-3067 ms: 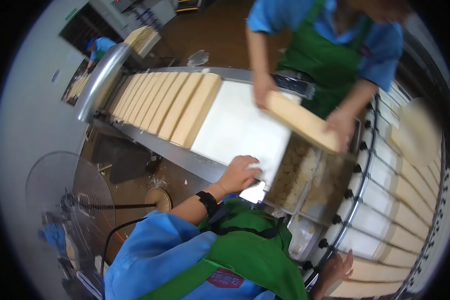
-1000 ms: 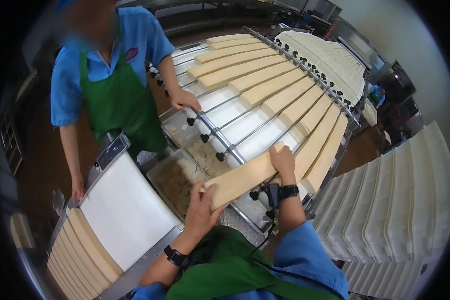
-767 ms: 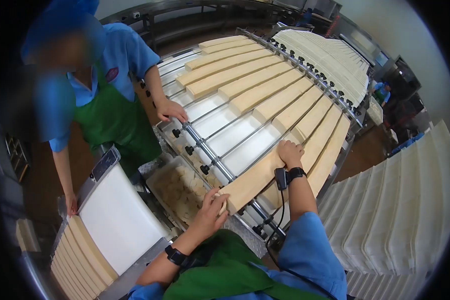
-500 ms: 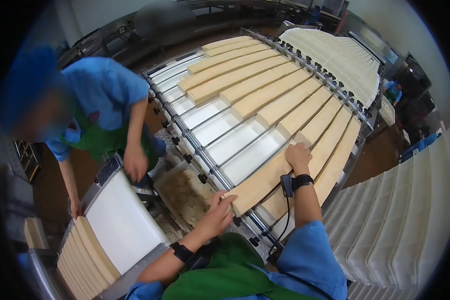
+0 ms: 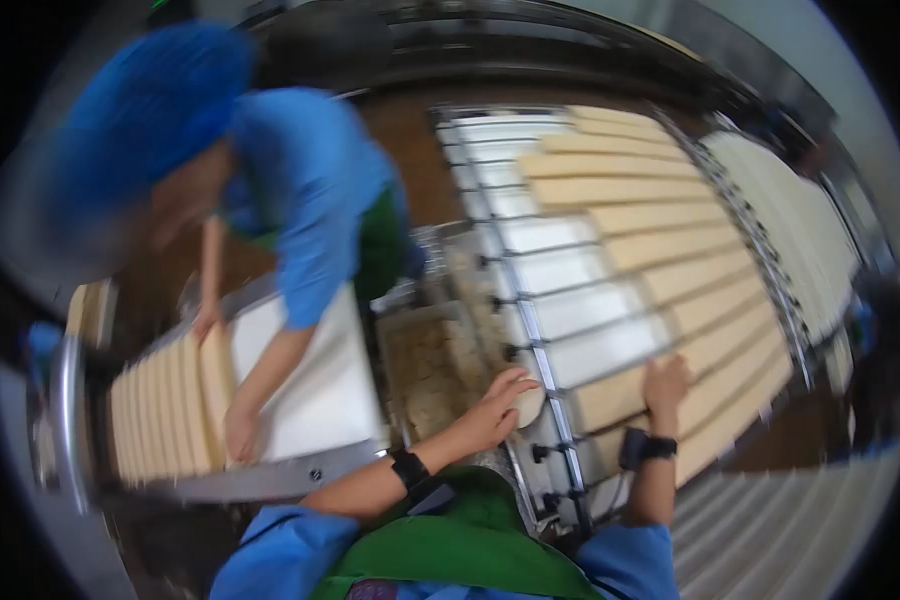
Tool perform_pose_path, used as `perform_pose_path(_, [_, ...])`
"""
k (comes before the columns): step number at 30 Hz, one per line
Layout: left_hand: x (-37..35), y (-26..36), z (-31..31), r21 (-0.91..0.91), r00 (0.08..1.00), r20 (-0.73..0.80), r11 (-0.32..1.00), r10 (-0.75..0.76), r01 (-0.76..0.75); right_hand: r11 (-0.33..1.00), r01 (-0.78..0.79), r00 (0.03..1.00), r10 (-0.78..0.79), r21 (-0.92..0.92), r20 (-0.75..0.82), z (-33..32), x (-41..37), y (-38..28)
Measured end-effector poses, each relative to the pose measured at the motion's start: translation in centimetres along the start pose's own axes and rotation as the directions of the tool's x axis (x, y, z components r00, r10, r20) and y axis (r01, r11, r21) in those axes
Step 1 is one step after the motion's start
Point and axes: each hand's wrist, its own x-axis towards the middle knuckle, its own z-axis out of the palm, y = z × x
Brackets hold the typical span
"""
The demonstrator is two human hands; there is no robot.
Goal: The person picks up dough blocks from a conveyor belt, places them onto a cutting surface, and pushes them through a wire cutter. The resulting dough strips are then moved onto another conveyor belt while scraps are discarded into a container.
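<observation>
My left hand (image 5: 498, 412) is closed around a small, pale, rounded dough piece (image 5: 530, 403) beside the rack's front rail. My right hand (image 5: 667, 388) lies on a long pale dough strip (image 5: 612, 398) in one of the rack lanes; blur hides whether its fingers grip the strip or only rest on it. More long dough strips (image 5: 715, 290) lie side by side between thin metal rods on the white rack bed (image 5: 585, 300). A bin (image 5: 432, 370) holding beige scraps stands just beyond my left hand.
At left, a co-worker in a blue cap (image 5: 170, 90) reaches with both hands to a row of dough strips (image 5: 160, 415) on a white conveyor (image 5: 315, 380). Ridged white sheets (image 5: 800, 540) stand at lower right. A metal rail (image 5: 530, 350) with black knobs edges the rack.
The view has swung left. My left hand has come off the strip's near end and now holds a small dough piece. The co-worker has leaned in, both hands now at the strips.
</observation>
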Motion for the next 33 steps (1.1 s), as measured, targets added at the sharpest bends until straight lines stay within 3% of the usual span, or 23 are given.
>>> perform_pose_path(1, [-1.2,-0.2,-1.4,0.028,0.999,-0.044,0.999,0.022,-0.021,1.0,-0.014,0.998,0.015,-0.008,0.069,-1.9,-0.9,-1.3])
perform_pose_path(2, [-2.5,-0.6,-2.5,-0.026,0.993,-0.11,0.998,-0.053,0.05,0.99,0.012,1.0,-0.013,-0.139,-0.006,0.4,0.1,-0.7])
perform_pose_path(3, [-3.9,-0.9,-3.7,-0.004,0.975,-0.205,0.996,-0.089,0.09,0.989,0.083,0.99,-0.096,-0.124,-0.105,2.6,0.1,-0.3])
perform_pose_path(4, [-5.3,-1.0,-5.1,0.145,0.962,-0.266,0.985,-0.052,0.093,1.0,0.012,1.0,-0.013,0.016,0.009,-2.5,-3.2,-4.5])
perform_pose_path(5, [-6.9,-1.3,-6.6,0.29,0.949,-0.314,0.95,-0.018,0.114,0.992,0.083,0.996,-0.085,0.092,0.017,-4.5,-5.4,-7.1])
perform_pose_path(6, [-8.5,-1.5,-8.1,0.191,0.932,-0.362,0.975,-0.037,0.113,0.91,0.407,0.887,-0.372,0.079,-0.275,0.8,-3.4,-4.8])
perform_pose_path(8, [-11.9,-2.4,-10.7,0.038,0.877,-0.474,0.994,-0.076,0.106,0.74,0.644,0.752,-0.567,0.194,-0.336,0.9,-5.4,-8.3])
perform_pose_path(9, [-13.8,-1.4,-12.5,-0.052,0.84,-0.5,0.975,-0.211,0.214,0.7,0.686,0.72,-0.614,0.199,-0.322,0.0,-7.3,-11.2])
perform_pose_path(11, [-17.9,-2.0,-15.3,-0.147,0.707,-0.646,0.956,-0.288,0.255,0.519,0.581,0.761,-0.618,0.627,-0.194,-2.0,-12.6,-16.8])
perform_pose_path(12, [-20.3,-2.4,-16.8,-0.154,0.63,-0.723,0.955,-0.283,0.252,0.441,0.6,0.724,-0.654,0.668,-0.219,-2.9,-15.3,-19.8])
perform_pose_path(13, [-22.8,-3.4,-18.2,-0.039,0.535,-0.818,0.948,-0.212,0.315,0.336,0.59,0.664,-0.719,0.734,-0.204,-1.6,-16.1,-21.4])
perform_pose_path(15, [-28.2,-4.7,-20.9,0.044,0.296,-0.948,0.871,-0.119,0.489,0.371,0.558,0.612,-0.788,0.742,-0.066,-2.3,-20.1,-26.5])
perform_pose_path(16, [-31.4,-6.0,-22.0,0.13,0.197,-0.98,0.753,0.0,0.645,0.315,0.56,0.559,-0.826,0.766,-0.069,-1.7,-21.6,-29.0])
perform_pose_path(17, [-34.5,-6.2,-23.2,0.108,0.13,-0.991,0.543,-0.002,0.833,0.262,0.557,0.507,-0.859,0.788,-0.073,-0.3,-22.9,-31.6])
perform_pose_path(18, [-36.7,-6.4,-24.0,-0.136,-0.098,-0.987,0.338,-0.128,0.931,0.156,0.677,0.397,-0.901,0.72,-0.178,1.2,-24.1,-34.3])
perform_pose_path(19, [-39.1,-6.1,-24.7,-0.148,-0.122,-0.984,0.215,-0.129,0.965,0.042,0.774,0.271,-0.924,0.632,-0.271,2.7,-25.3,-37.2])
perform_pose_path(20, [-41.3,-5.8,-25.4,-0.157,-0.144,-0.981,0.089,-0.13,0.984,0.002,0.777,0.215,-0.94,0.629,-0.263,4.0,-26.9,-39.9])
perform_pose_path(21, [-42.7,-5.8,-26.2,-0.163,-0.15,-0.98,0.097,-0.131,0.982,-0.038,0.778,0.16,-0.953,0.627,-0.257,4.5,-28.8,-42.7])
perform_pose_path(23, [-45.2,-6.0,-27.8,-0.335,-0.269,-0.883,0.115,-0.384,0.935,0.337,0.689,0.273,-0.941,0.642,0.201,2.6,-34.2,-47.9])
perform_pose_path(25, [-46.6,-7.7,-28.6,-0.321,-0.238,-0.875,0.139,-0.421,0.937,-0.035,0.791,0.042,-0.993,0.611,-0.111,7.9,-36.6,-52.8])
perform_pose_path(27, [-46.6,-8.3,-29.1,-0.268,-0.172,-0.896,0.189,-0.408,0.945,-0.164,0.834,-0.052,-0.974,0.526,-0.222,10.8,-39.9,-57.0])
perform_pose_path(29, [-45.9,-8.2,-29.1,-0.189,-0.128,-0.915,0.126,-0.382,0.974,-0.13,0.872,-0.076,-0.988,0.472,-0.134,13.5,-43.0,-61.2])
perform_pose_path(33, [-45.1,-8.2,-29.3,-0.095,-0.069,-0.932,0.055,-0.356,0.994,0.094,0.944,0.088,-0.996,0.315,0.033,14.4,-51.2,-68.5])
